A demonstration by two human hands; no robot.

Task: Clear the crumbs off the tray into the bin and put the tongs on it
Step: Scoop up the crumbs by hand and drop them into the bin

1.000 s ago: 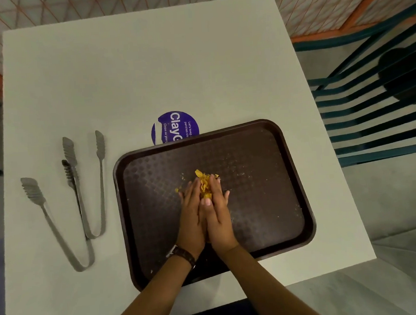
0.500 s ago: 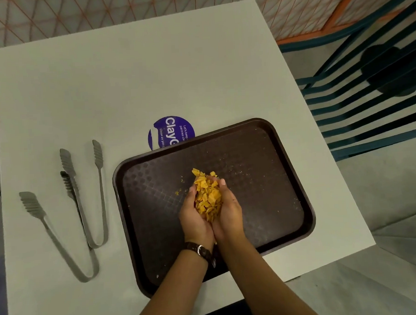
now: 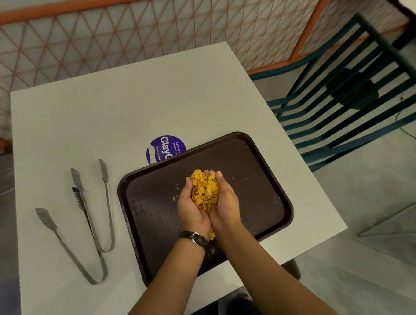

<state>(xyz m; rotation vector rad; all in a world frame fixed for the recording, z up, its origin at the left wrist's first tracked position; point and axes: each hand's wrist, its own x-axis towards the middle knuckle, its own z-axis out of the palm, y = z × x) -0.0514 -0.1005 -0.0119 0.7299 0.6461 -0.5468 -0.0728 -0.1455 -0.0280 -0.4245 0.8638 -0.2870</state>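
Wrists meet over the near half of the tray (image 3: 256, 169), the left one strapped with a watch (image 3: 194, 237). Just past them the left hand (image 3: 193, 207) and right hand (image 3: 226, 202) are pressed edge to edge, palms up. The fingers curl inward into one deep bowl that holds a heap of yellow crumbs (image 3: 205, 190), kept tight, I would guess, so nothing slips through on the way to the bin. One flake shows low between the wrists all the same. A few specks lie on the tray just left of the hands and toward its right rim, so another pass looks needed. The hands hover above the tray's middle, where any spill would land back on it. No bin is in sight. Left of the tray, well apart from it, two pairs of tongs (image 3: 106, 249) lie on the white table (image 3: 125, 101), probably waiting there for a clean tray. Beyond the tray's far edge a purple sticker (image 3: 166, 146) peeks out, and further right stands a slatted chair (image 3: 345, 114).
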